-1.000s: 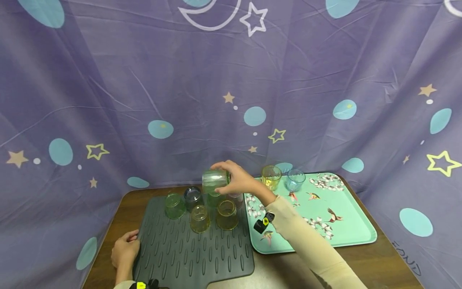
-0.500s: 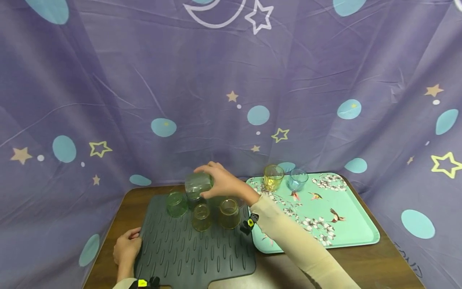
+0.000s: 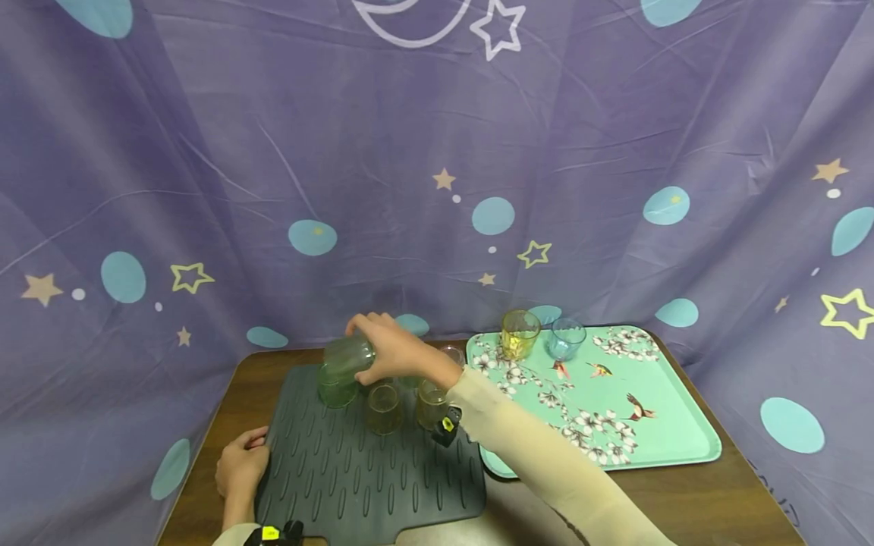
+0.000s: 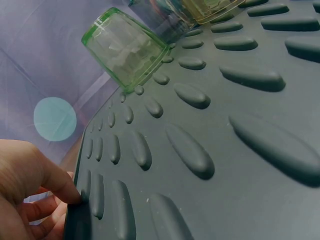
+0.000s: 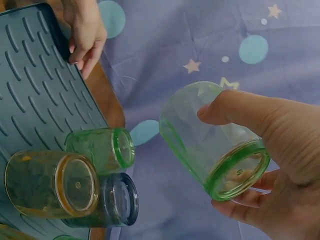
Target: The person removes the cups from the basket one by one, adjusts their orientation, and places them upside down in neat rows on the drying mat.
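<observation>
My right hand [image 3: 392, 349] holds a clear green drinking glass [image 5: 192, 137] by its thick base end, thumb on one side and fingers on the other. The glass is tipped on its side in the air, its mouth pointing left in the head view. Beneath it, an upside-down green glass [image 4: 125, 50] stands on the dark grey drying mat [image 3: 362, 485]. Beside that stand a dark blue glass [image 5: 120, 200] and an amber glass [image 5: 50, 185], also upside down. My left hand [image 3: 242, 464] pinches the mat's left edge between thumb and fingers.
Another amber glass [image 3: 430, 409] and a faint pinkish glass [image 3: 453, 353] stand toward the mat's right side, partly behind my right arm. A mint floral tray [image 3: 669, 436] lies to the right, bearing a yellow glass [image 3: 520, 337] and a blue glass [image 3: 565, 341], both upright. A curtain [image 3: 382, 152] hangs behind.
My right hand has carried the tipped green glass leftward, from above the back middle of the mat to over the standing green glass at its left. My left hand stays at the mat's edge.
</observation>
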### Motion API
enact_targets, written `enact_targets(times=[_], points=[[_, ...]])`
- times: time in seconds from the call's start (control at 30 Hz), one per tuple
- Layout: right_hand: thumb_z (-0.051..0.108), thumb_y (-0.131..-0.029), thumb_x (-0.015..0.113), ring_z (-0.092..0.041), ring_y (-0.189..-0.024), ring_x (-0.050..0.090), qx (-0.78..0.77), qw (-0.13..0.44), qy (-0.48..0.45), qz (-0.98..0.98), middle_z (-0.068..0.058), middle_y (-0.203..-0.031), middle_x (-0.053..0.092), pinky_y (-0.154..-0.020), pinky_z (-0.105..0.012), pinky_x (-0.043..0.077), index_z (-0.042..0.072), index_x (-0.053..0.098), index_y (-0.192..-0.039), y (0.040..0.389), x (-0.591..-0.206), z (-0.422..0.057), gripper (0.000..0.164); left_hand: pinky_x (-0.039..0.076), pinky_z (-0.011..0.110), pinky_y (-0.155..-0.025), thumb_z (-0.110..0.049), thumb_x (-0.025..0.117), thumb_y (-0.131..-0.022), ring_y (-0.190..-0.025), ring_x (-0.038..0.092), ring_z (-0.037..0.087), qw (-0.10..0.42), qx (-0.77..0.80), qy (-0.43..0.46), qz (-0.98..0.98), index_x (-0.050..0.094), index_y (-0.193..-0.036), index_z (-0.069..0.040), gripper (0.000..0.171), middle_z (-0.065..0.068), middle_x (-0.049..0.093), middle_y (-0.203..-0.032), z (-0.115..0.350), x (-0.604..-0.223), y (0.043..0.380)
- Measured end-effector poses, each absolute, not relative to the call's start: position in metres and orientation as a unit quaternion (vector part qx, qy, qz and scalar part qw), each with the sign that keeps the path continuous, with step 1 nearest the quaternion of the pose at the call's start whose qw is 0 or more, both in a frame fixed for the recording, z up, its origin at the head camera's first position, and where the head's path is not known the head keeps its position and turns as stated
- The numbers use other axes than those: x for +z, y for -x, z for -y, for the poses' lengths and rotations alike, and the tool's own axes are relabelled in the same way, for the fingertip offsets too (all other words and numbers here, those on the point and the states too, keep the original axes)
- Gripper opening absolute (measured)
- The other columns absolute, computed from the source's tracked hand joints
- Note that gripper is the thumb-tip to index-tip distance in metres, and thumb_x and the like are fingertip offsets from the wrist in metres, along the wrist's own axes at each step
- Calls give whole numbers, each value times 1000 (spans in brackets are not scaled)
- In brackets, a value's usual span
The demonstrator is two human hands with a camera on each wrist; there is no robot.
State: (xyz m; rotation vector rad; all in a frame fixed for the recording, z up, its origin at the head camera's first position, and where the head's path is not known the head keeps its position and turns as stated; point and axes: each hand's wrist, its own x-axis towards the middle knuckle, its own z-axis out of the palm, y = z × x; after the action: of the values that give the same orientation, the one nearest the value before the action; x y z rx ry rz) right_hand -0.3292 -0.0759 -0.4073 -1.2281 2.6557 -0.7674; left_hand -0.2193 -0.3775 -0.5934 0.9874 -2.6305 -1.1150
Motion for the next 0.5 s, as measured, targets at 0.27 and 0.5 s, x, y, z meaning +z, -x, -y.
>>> enact_targets(times=[0.27,0.5], points=[[30,-82,86,-15,-114,47,-199,61,422,-883,0,-130,55,-85,-25,48,21,52,-134,323,-413,93,63,43,62,-84,-17,55,-89,-117,56,52,60,-372,-327,866,69,-126,-12,39,16,69,-116,377,-595,220],[34,-81,86,-13,-107,45,-123,60,426,-894,0,-133,54,-74,-22,47,24,52,-136,321,-425,112,66,44,59,-82,-17,55,-87,-116,57,49,62,-366,-328,869,70,-124,-14,40,12,72,-111,378,-596,220]])
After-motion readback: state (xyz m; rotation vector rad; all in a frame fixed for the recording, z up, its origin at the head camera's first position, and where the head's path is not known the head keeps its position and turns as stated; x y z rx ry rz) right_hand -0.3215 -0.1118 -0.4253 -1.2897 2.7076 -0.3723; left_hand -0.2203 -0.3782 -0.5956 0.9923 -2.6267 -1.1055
